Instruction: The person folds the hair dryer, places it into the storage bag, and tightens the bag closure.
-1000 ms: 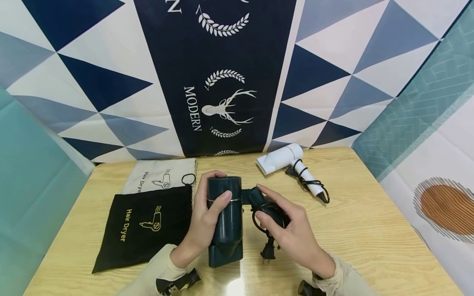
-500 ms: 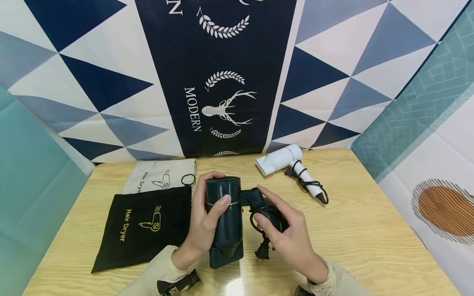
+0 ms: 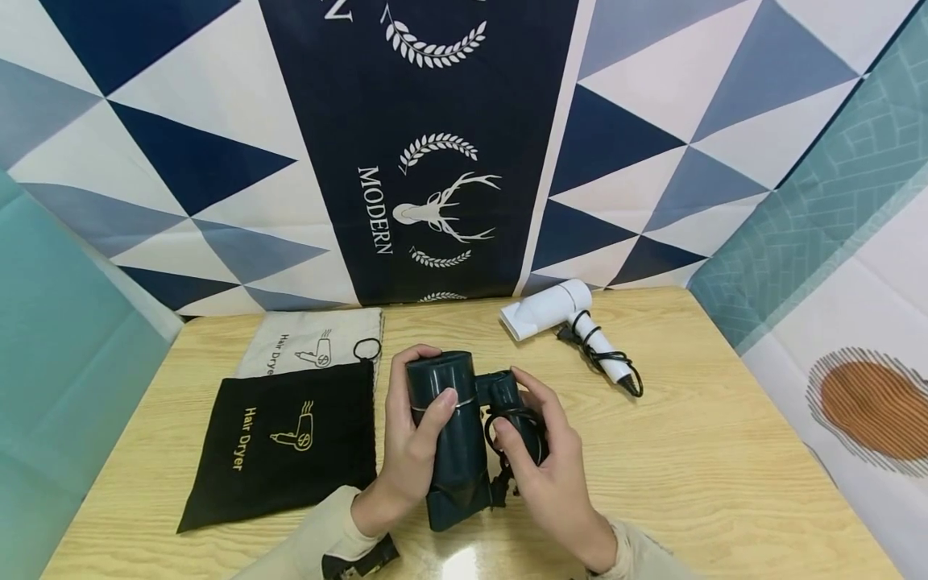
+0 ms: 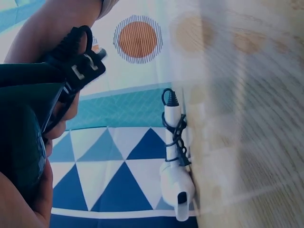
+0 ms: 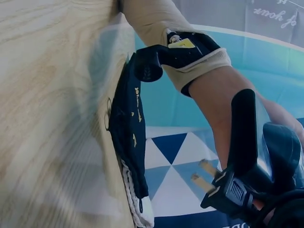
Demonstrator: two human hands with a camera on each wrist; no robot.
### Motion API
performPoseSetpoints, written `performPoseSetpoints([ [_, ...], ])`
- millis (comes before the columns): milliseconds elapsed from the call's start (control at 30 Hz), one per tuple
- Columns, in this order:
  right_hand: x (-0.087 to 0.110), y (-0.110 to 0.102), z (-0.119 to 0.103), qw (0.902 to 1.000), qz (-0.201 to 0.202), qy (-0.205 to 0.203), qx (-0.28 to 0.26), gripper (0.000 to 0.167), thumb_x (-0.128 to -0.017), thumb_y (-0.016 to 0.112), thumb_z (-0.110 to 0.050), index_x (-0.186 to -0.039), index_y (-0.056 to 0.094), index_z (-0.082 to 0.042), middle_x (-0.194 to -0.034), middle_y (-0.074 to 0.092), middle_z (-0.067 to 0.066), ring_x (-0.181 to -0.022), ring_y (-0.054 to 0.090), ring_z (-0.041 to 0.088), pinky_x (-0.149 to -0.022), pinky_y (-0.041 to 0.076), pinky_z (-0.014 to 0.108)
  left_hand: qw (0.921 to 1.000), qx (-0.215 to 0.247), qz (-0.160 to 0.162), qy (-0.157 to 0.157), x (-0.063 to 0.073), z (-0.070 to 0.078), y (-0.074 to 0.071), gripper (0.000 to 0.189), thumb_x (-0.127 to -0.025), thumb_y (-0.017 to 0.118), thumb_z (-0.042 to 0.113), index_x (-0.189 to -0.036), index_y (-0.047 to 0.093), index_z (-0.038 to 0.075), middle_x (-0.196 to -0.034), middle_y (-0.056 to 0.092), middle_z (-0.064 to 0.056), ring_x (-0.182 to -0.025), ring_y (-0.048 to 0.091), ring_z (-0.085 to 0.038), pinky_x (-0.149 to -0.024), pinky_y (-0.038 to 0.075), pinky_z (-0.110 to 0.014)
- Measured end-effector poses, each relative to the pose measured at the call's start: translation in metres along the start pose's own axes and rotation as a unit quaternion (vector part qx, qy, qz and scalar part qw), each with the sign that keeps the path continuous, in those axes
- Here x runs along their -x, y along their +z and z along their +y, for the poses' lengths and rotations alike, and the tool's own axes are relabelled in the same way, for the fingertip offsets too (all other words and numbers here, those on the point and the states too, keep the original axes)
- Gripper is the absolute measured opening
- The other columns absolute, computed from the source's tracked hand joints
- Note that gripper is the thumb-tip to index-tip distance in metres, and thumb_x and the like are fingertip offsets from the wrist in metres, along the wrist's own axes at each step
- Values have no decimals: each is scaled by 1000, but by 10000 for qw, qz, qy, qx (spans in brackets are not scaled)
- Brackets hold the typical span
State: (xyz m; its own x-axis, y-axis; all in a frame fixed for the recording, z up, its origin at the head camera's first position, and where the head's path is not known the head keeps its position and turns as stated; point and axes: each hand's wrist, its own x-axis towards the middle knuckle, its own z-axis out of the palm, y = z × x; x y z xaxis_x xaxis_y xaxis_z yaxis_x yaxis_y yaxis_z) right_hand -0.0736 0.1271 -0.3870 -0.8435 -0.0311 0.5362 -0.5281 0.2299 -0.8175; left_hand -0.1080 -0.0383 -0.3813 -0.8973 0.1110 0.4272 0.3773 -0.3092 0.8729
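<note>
A dark green hair dryer [image 3: 458, 451] is held up above the table in both hands. My left hand [image 3: 406, 443] grips its barrel, the thumb lying across the front. The folding handle [image 3: 524, 431], wound with its black cord, lies almost alongside the barrel. Around that handle my right hand [image 3: 554, 475] curls, thumb in front and forefinger at the hinge end. The two-pin plug [image 5: 228, 192] dangles below the handle in the right wrist view. Fingers behind the dryer are partly hidden in the head view.
A white hair dryer [image 3: 547, 312] with a wrapped black cord lies at the back right of the wooden table [image 3: 696, 451]. To the left, a black drawstring pouch [image 3: 283, 475] overlaps a white pouch [image 3: 271, 334]. A patterned cloth wall [image 3: 442, 105] stands behind.
My right hand has moved left, swinging the handle closer to the barrel. The dryer has tilted slightly, its lower end shifting right. The plug has moved left, near the barrel's lower end.
</note>
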Motion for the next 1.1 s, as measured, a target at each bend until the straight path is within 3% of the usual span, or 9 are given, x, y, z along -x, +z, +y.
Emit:
performPoseSetpoints([
  [400, 13, 11, 9, 9997, 118, 232, -23, 59, -100, 48, 7, -153, 30, -14, -119, 57, 9, -100, 59, 17, -76, 56, 30, 9987, -41, 222, 450, 8, -19, 10, 45, -96, 54, 10, -136, 35, 3, -116, 53, -21, -91, 65, -29, -67, 59, -42],
  [567, 13, 12, 9, 9994, 32, 336, -119, 58, -101, 47, 6, -152, 30, -13, -118, 56, 9, -98, 59, 17, -74, 56, 31, 9993, -117, 209, 298, 8, -17, 7, 45, -96, 55, 12, -135, 35, 2, -115, 53, -21, -91, 65, -30, -67, 59, -42],
  [767, 9, 9, 8, 9979, -202, 587, -169, 56, -103, 46, 0, -152, 29, -21, -120, 55, 6, -102, 59, 19, -79, 56, 32, 9999, -113, 104, 74, 5, -15, 4, 46, -98, 55, 12, -136, 33, 2, -117, 51, -21, -93, 65, -31, -68, 60, -43],
  [1100, -5, 0, 8, 9919, -981, 801, 21, 58, -105, 47, -10, -156, 22, -25, -133, 55, 7, -112, 59, 18, -90, 53, 30, 9992, -274, 67, -291, -7, -6, -7, 47, -97, 59, 16, -137, 35, 8, -118, 54, -17, -92, 65, -29, -68, 59, -42],
])
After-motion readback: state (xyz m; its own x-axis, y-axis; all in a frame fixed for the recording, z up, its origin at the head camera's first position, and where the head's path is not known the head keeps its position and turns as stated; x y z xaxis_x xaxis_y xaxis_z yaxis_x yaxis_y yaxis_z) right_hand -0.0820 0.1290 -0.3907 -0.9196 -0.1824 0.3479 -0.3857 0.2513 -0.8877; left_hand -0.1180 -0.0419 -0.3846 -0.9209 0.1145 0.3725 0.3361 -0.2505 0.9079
